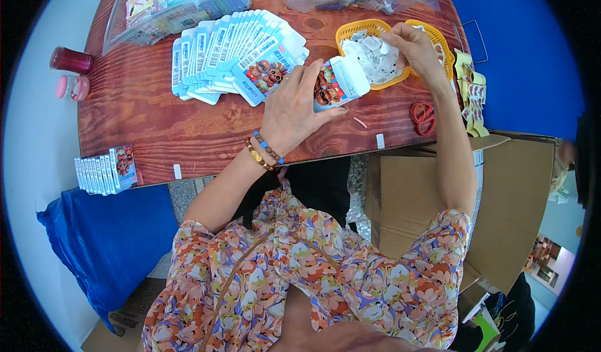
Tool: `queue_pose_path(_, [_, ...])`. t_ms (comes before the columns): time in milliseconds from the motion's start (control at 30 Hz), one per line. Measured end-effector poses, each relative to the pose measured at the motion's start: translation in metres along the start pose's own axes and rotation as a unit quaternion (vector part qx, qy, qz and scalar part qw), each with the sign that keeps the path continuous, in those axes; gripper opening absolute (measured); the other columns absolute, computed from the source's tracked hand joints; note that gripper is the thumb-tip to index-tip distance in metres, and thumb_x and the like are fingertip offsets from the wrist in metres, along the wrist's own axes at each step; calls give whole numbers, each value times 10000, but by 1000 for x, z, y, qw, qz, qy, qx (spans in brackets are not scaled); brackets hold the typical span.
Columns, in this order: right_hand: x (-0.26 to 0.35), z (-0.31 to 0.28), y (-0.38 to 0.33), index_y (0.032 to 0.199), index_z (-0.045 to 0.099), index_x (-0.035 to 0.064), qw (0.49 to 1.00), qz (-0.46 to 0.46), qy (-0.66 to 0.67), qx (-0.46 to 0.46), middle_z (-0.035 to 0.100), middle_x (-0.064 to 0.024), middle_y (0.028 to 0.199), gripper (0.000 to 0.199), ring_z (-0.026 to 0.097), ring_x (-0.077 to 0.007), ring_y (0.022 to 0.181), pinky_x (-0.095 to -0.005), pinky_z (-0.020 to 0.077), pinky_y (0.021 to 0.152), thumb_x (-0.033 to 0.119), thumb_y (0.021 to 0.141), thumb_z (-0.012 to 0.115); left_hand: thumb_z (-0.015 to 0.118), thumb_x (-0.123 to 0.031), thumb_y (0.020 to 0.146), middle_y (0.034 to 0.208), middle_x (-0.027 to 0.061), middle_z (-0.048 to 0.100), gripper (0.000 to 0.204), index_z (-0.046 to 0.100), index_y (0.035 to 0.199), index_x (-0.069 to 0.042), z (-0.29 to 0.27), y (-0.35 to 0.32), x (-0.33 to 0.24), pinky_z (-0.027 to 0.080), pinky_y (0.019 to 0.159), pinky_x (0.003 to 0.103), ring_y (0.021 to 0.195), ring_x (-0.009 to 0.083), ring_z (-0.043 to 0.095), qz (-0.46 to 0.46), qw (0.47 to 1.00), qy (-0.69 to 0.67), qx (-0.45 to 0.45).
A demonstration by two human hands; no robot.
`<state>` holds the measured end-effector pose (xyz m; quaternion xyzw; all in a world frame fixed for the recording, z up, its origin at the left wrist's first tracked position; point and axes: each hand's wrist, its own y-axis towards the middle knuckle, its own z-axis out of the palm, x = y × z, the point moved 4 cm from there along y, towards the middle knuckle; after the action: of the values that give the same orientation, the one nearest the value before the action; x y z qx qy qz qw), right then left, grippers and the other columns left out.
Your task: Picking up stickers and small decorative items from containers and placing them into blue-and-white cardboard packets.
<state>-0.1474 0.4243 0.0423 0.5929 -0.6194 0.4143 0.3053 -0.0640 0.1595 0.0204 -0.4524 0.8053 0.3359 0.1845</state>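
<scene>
Gripping a small blue printed box (332, 86) near the centre of the frame, the left hand (291, 104), seen in the head view, holds it between thumb and fingers, its white end turned to the right. The right hand (416, 51), upper right, has its fingers bent over a yellow basket (341, 37) of white packets (375, 61); whether the fingertips pinch a packet cannot be told. This hand hides part of that basket and of a second yellow basket (446, 45) just beside it. Left of centre, similar blue cartons (219, 51) lie fanned out, their nearest corner partly behind the left hand. Red scissors (423, 119) lie just left of the right forearm, with yellow strips (474, 95) at its other side. Clear bins (200, 14) line the upper tabletop (238, 129); two small jars (72, 61) stand upper left, a row of boxes (103, 170) lower left.
</scene>
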Motion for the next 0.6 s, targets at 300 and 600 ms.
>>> queue_pose_path(300, [46,22,-37,899,715,60,984,-153,90,16,661,22,796,68,584,-71,694,-235,472,667,123,924,709,879,-426,652,1025,136,583,875,495,1333,-33,-4,4,-1,558,718,399,905,299,650,8,999,14,-30])
queue_pose_path(600, [63,60,-73,984,747,62,924,-343,-160,-57,689,-76,1166,111,609,-244,1142,-396,467,993,112,888,722,878,-409,657,1037,138,588,878,486,1340,-20,4,11,-12,559,736,407,920,309,651,16,999,-21,-23])
